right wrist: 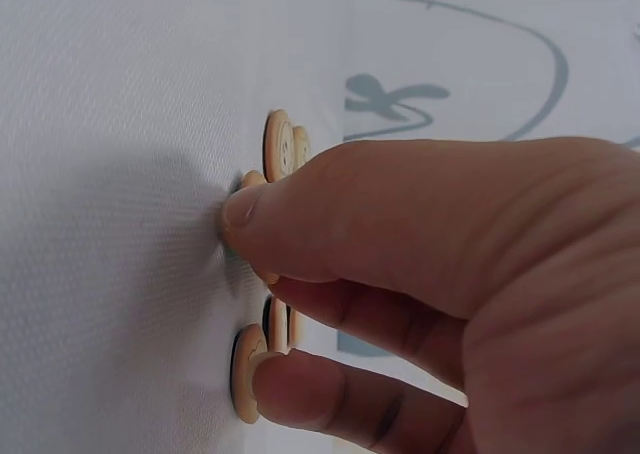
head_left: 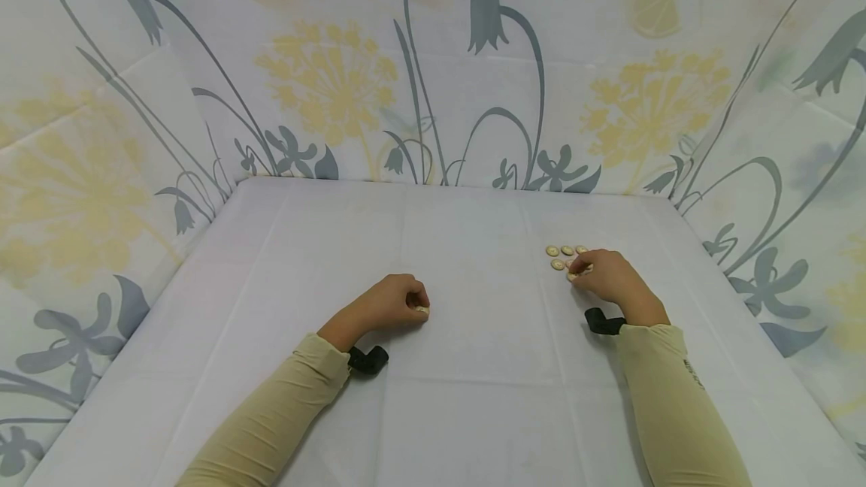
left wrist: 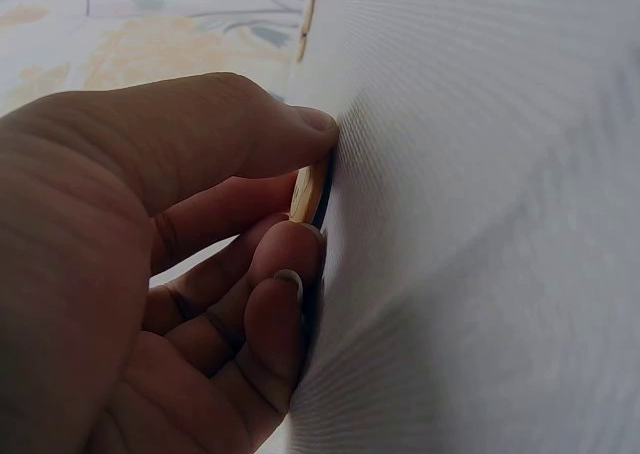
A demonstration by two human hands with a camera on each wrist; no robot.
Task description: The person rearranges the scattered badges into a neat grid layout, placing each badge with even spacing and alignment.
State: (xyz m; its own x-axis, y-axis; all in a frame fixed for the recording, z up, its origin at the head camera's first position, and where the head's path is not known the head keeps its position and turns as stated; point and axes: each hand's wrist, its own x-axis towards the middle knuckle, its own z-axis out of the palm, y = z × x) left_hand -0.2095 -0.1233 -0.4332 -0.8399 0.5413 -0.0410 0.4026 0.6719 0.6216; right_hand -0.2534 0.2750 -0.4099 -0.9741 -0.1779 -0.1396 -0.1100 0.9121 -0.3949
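Near the middle of the white table, my left hand (head_left: 389,303) pinches a round wooden button (left wrist: 309,192) between thumb and fingers, right at the cloth. Only the button's edge shows in the left wrist view. Over on the right, my right hand (head_left: 616,280) bends over a group of similar buttons (head_left: 552,251). Its thumb and a finger, largely hidden, pinch one button (right wrist: 254,180) at the cloth. Another fingertip touches a second button (right wrist: 246,374) beside it. Part of the group is hidden behind the hand.
A white cloth with crease lines covers the table (head_left: 473,427). Patterned fabric walls (head_left: 433,81) with flowers rise at its back and both sides. A dark wrist device (head_left: 368,361) sits by the left cuff, and another wrist device (head_left: 602,321) by the right cuff.
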